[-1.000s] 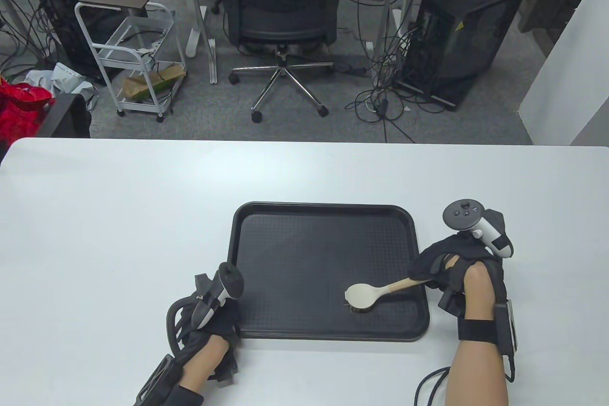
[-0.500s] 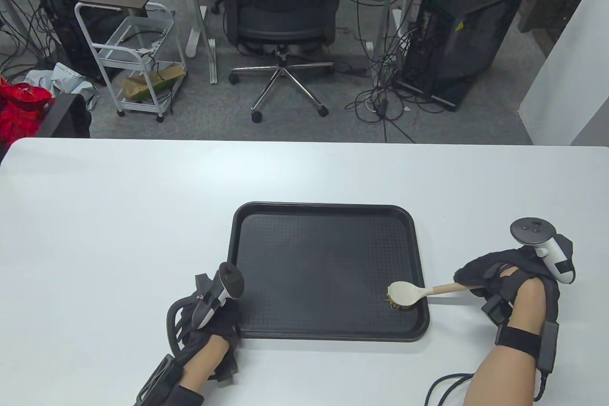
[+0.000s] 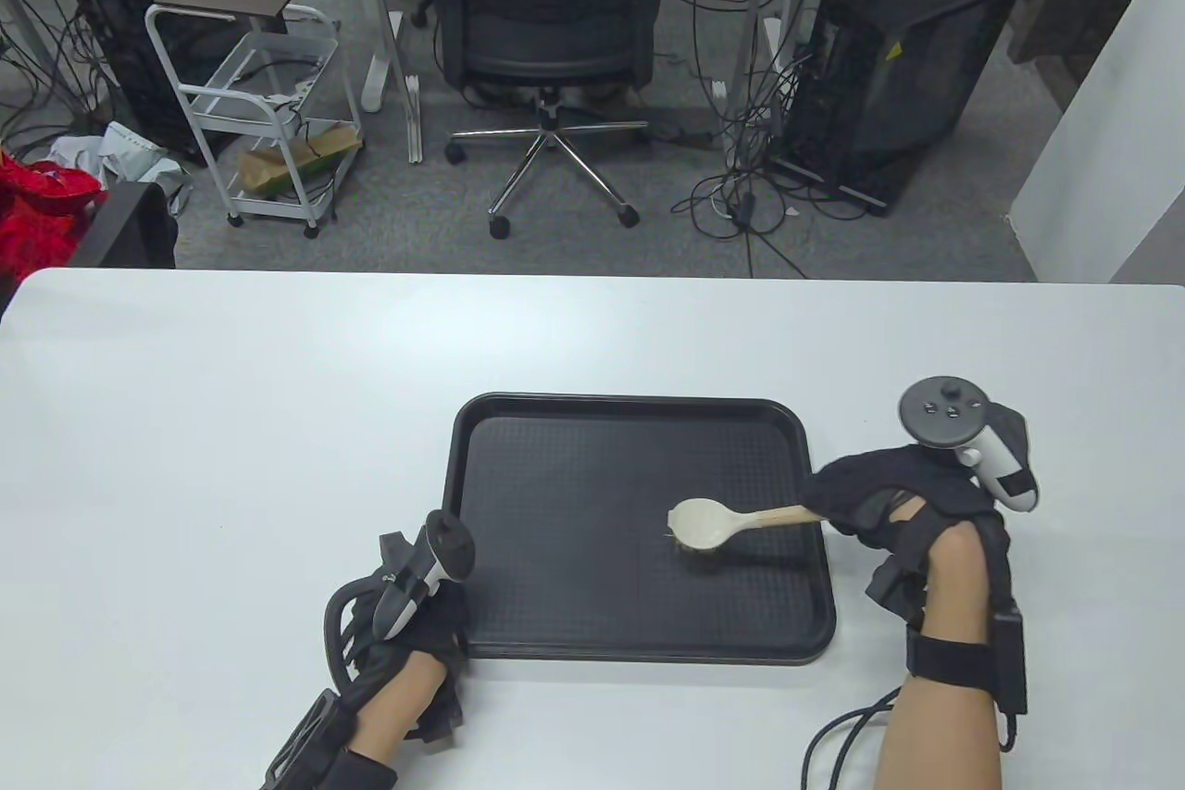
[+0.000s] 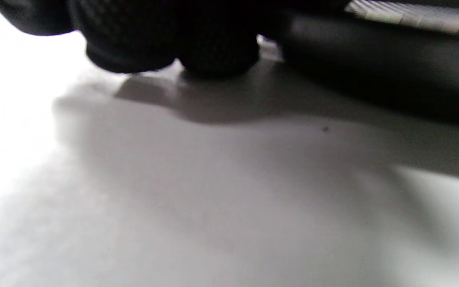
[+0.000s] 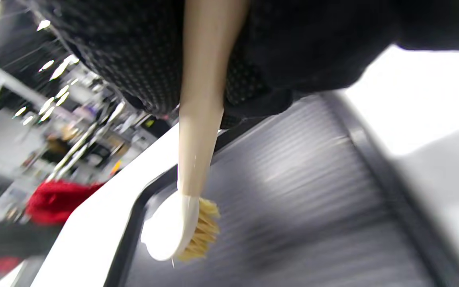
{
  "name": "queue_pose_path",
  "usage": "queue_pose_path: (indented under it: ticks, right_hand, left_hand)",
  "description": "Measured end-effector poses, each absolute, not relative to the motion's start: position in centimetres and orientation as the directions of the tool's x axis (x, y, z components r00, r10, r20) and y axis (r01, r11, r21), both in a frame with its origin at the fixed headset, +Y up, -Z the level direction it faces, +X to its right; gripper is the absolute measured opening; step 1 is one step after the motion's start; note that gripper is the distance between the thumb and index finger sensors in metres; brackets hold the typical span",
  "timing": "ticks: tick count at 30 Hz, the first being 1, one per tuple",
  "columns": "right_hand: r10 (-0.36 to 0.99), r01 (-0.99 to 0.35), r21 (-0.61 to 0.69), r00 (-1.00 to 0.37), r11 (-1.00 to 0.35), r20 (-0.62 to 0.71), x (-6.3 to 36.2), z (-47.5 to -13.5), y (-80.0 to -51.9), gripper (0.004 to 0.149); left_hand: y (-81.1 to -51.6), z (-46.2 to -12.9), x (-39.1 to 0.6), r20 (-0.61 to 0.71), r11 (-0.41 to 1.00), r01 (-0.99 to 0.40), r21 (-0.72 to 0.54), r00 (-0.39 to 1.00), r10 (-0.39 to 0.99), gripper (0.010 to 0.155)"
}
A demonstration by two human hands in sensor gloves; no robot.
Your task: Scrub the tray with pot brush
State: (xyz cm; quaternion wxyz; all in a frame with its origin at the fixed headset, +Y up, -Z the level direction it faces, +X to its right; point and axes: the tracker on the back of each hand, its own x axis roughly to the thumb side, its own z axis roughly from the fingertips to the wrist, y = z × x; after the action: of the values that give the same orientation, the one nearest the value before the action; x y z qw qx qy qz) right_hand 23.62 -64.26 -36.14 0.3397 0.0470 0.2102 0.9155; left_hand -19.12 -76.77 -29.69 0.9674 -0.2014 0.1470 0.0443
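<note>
Pot brush (image 3: 708, 526) moved inward, black tray (image 3: 555, 420), white table (image 3: 231, 420)

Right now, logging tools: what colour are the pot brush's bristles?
Yellowish tan bristles under a cream head; clearest in the right wrist view.

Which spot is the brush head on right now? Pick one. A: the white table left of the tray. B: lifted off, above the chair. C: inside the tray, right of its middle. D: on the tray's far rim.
C: the brush head sits bristles down on the floor of the tray, right of its middle, with the right hand holding the handle at the tray's right edge.
</note>
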Motion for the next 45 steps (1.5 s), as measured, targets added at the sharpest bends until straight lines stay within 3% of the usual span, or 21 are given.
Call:
queue_pose_path:
  ticks: [4,9,22,33,45]
  right_hand:
    - [0.663,-0.539,0.507,-0.743,-0.673,0.090,16.8,-36.4,-64.4,0.046]
    - [0.649,-0.474,0.553,-0.741,-0.685,0.169,11.1,-36.0,-65.5,0.046]
    - [0.579,-0.379,0.583,-0.790,-0.719,0.201,5.5,-35.7,-69.0,0.047]
    - [0.506,-0.257,0.670,-0.838,-0.697,0.205,5.6,-35.3,-69.7,0.046]
    - [0.467,-0.288,0.652,-0.877,-0.701,0.115,11.9,-33.4,-70.5,0.046]
  left_hand:
    - [-76.8,-29.7,-19.2,-0.303,0.914,-0.153,-0.376,0.952,0.035,0.066]
    - [-76.8,-29.7,-19.2,-0.302,0.914,-0.153,-0.376,0.953,0.035,0.066]
    - [-76.8,-29.7,-19.3,-0.301,0.910,-0.171,-0.377,0.952,0.055,0.066]
    - [-76.8,-29.8,-19.6,-0.303,0.906,-0.186,-0.381,0.950,0.068,0.067]
    - [-76.7,-29.8,-19.6,-0.302,0.907,-0.183,-0.380,0.951,0.066,0.067]
